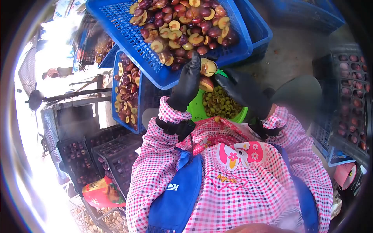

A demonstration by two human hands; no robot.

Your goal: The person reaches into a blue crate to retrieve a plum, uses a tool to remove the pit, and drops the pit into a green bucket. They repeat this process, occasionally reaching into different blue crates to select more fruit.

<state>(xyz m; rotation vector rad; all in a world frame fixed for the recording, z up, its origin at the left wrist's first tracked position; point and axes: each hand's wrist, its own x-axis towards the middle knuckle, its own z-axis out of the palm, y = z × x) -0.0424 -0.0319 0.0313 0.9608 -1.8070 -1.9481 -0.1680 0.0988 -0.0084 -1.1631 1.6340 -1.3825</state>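
My left hand (pixel 187 80), in a black glove, is closed on a halved plum (pixel 209 68) with its yellow flesh facing up. A second plum piece (pixel 206 83) shows just below it, between my hands. My right hand (pixel 244 90), also gloved in black, is closed on a small green tool (pixel 222 73) whose tip is beside the plum half; its exact kind is hidden by my fingers. Underneath both hands stands a bright green basin (pixel 242 115) with many small yellow-green pits (pixel 220 102). Right ahead is a tilted blue crate (pixel 155 64) full of halved plums (pixel 190 27).
Another blue crate (pixel 142 93) of cut plums stands to the left. Dark crates (pixel 116 155) with whole plums are at lower left, and one more dark crate (pixel 351 101) is at far right. A checked pink apron (pixel 233 194) covers my lap.
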